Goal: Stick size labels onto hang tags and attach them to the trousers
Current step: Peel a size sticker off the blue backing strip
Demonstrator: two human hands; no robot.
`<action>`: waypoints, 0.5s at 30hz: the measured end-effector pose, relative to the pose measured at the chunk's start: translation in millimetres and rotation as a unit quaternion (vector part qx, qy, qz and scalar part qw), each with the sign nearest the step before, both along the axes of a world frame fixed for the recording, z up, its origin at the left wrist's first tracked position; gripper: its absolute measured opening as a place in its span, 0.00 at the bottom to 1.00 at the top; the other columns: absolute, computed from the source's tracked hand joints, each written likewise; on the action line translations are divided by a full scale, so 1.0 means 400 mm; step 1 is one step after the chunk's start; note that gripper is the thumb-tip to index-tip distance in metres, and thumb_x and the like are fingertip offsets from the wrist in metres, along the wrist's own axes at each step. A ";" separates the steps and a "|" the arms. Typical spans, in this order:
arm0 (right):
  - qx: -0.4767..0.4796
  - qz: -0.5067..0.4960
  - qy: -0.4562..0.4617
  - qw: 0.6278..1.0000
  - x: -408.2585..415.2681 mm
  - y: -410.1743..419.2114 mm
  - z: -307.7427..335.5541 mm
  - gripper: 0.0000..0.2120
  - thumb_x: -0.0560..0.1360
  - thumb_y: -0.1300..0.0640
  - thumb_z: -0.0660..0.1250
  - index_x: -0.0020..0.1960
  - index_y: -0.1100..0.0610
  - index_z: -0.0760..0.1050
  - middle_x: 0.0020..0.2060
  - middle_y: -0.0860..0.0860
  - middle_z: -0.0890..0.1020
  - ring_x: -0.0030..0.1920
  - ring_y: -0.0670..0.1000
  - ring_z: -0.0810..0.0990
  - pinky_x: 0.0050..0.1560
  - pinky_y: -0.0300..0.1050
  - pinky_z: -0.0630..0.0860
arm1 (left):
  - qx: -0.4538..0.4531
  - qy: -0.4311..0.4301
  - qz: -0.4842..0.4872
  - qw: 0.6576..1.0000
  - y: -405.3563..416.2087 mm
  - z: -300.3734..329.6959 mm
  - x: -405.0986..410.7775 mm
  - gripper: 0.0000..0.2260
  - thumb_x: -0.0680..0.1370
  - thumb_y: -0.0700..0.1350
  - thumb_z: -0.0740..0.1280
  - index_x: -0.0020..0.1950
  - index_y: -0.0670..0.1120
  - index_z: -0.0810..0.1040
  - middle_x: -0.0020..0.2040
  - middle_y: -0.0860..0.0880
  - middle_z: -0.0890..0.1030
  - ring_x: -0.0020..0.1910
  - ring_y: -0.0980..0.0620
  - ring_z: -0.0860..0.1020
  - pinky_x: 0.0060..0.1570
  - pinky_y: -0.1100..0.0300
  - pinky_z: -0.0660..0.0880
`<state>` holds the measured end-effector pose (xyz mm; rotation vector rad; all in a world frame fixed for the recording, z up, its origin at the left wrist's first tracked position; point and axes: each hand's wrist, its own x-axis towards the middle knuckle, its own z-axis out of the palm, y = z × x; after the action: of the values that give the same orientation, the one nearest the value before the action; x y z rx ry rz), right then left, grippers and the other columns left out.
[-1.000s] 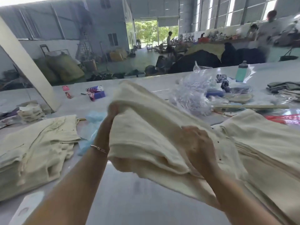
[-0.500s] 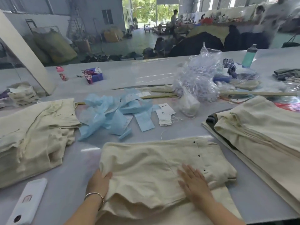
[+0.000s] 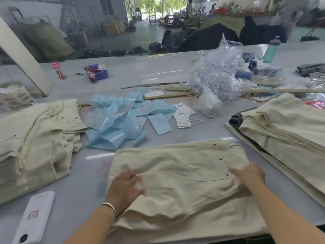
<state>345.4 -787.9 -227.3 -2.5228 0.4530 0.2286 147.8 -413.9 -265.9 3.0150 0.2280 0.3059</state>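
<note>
Folded cream trousers (image 3: 177,175) lie flat on the table right in front of me, back pocket with dark rivets facing up. My left hand (image 3: 124,186) presses flat on their left part. My right hand (image 3: 249,174) rests on the right edge beside the pocket, fingers blurred by motion. White hang tags (image 3: 183,116) with strings lie behind the trousers. Blue label backing sheets (image 3: 121,118) are scattered to their left.
A stack of cream trousers (image 3: 35,138) lies at the left, another stack (image 3: 288,131) at the right. A white phone (image 3: 33,217) sits near left. A clear bag of plastic fasteners (image 3: 216,73), a bottle (image 3: 271,48) and a purple box (image 3: 98,73) stand farther back.
The trousers, held up a second ago, came down onto the table. Both hands have since spread apart across the fabric, the right one sliding toward the right edge.
</note>
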 end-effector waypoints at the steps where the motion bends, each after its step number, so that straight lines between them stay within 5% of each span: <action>1: 0.003 0.017 -0.012 1.000 0.004 0.005 0.011 0.30 0.68 0.50 0.76 0.62 0.65 0.71 0.58 0.63 0.77 0.57 0.64 0.76 0.49 0.52 0.73 | -0.006 0.035 -0.003 0.999 0.005 0.004 0.003 0.25 0.67 0.66 0.64 0.55 0.52 0.82 0.54 0.49 0.80 0.54 0.45 0.80 0.57 0.51 0.75; 5: -0.012 0.076 -0.161 0.984 -0.016 0.063 0.059 0.17 0.72 0.62 0.67 0.60 0.57 0.76 0.52 0.58 0.80 0.47 0.60 0.77 0.43 0.49 0.72 | -0.078 0.137 0.019 0.987 0.028 0.020 0.041 0.26 0.65 0.68 0.68 0.58 0.57 0.76 0.55 0.55 0.71 0.58 0.52 0.70 0.62 0.57 0.67; 8: -0.004 0.163 -0.244 0.956 -0.089 0.160 0.071 0.14 0.69 0.67 0.67 0.54 0.59 0.81 0.49 0.61 0.79 0.49 0.63 0.78 0.46 0.54 0.75 | -0.138 0.135 -0.001 0.981 -0.028 0.060 0.091 0.15 0.68 0.58 0.72 0.51 0.53 0.80 0.48 0.55 0.71 0.52 0.53 0.73 0.56 0.59 0.70; 10: 0.023 0.230 -0.276 0.933 -0.152 0.210 0.061 0.14 0.62 0.73 0.68 0.46 0.62 0.82 0.43 0.60 0.79 0.44 0.63 0.79 0.41 0.53 0.76 | -0.267 0.106 0.007 0.958 -0.117 0.091 0.124 0.07 0.72 0.52 0.73 0.44 0.50 0.81 0.41 0.54 0.77 0.44 0.54 0.77 0.50 0.57 0.74; 11: 0.038 0.250 -0.298 0.921 -0.180 0.222 0.054 0.14 0.59 0.74 0.68 0.42 0.63 0.81 0.40 0.59 0.79 0.40 0.63 0.79 0.37 0.51 0.75 | -0.379 0.097 0.017 0.920 -0.172 0.107 0.139 0.07 0.74 0.51 0.72 0.42 0.48 0.80 0.40 0.53 0.80 0.40 0.54 0.78 0.46 0.55 0.77; 13: 0.073 0.264 -0.332 0.902 -0.220 0.224 0.041 0.11 0.57 0.75 0.70 0.36 0.63 0.77 0.36 0.56 0.76 0.36 0.60 0.77 0.33 0.47 0.74 | -0.607 0.111 0.040 0.786 -0.284 0.130 0.168 0.09 0.77 0.51 0.69 0.46 0.46 0.81 0.43 0.48 0.84 0.39 0.53 0.82 0.40 0.56 0.80; 15: 0.120 0.265 -0.327 0.899 -0.238 0.208 0.035 0.10 0.62 0.71 0.74 0.33 0.61 0.75 0.36 0.53 0.74 0.36 0.54 0.75 0.34 0.45 0.73 | -0.724 0.124 0.057 0.676 -0.373 0.140 0.194 0.09 0.79 0.49 0.68 0.48 0.44 0.80 0.44 0.46 0.85 0.42 0.49 0.84 0.39 0.58 0.80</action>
<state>250.4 -704.8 -213.5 -2.2407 -0.5043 -0.3466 225.5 -563.3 -210.0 1.4085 0.4092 -0.2339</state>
